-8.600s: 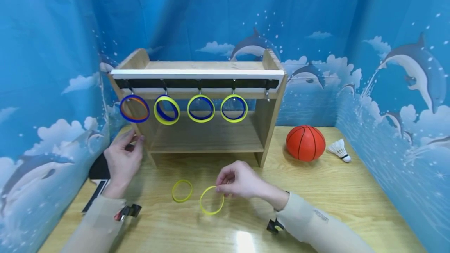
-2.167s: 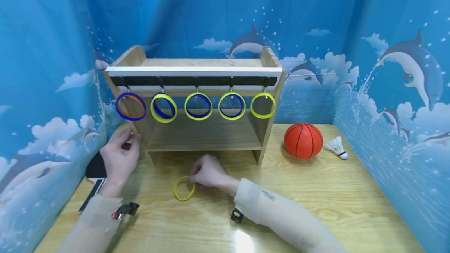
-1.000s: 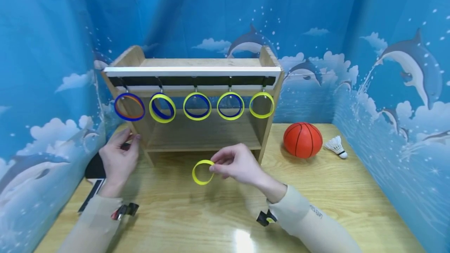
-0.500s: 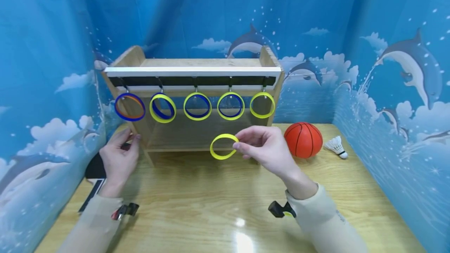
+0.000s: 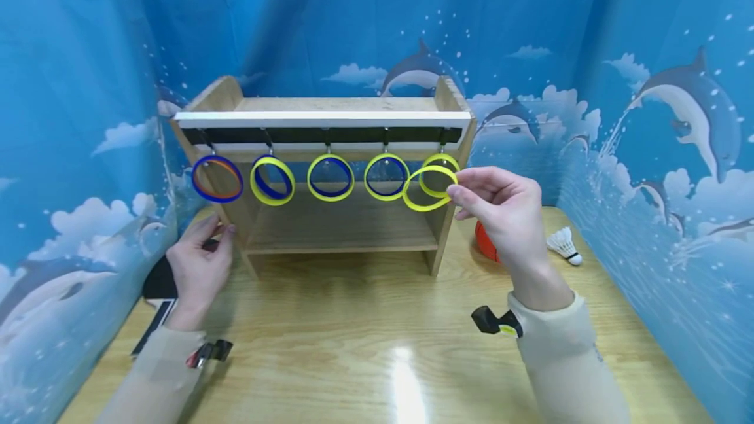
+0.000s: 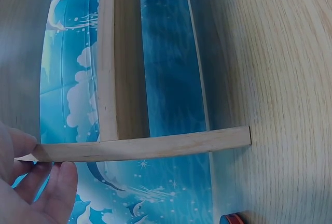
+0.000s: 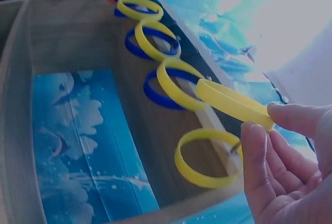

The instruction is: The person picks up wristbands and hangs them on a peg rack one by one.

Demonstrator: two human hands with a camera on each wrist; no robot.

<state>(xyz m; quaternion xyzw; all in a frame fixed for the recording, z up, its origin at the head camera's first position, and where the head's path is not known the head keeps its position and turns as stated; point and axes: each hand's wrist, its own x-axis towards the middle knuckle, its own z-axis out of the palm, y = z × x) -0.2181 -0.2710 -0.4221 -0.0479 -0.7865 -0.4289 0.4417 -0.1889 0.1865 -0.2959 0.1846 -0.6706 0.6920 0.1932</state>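
My right hand pinches a yellow wristband between thumb and fingertips. It is held up in front of the rightmost hook, overlapping in the head view another yellow wristband that hangs there. The held band looks apart from the hook. My left hand grips the front edge of the left side board of a wooden shelf, thumb on one face and fingers on the other. Along the shelf's front, blue-and-yellow wristband pairs hang from the middle hooks. A blue band with an orange one hangs at far left.
A red toy basketball, partly behind my right hand, and a white shuttlecock lie right of the shelf. A black paddle-like thing lies by my left forearm. Dolphin-printed curtains enclose the wooden table.
A yellow wristband came to hang on the rightmost hook. My right hand then took another off the table and raised it rightward to that hook. My left hand keeps its grip.
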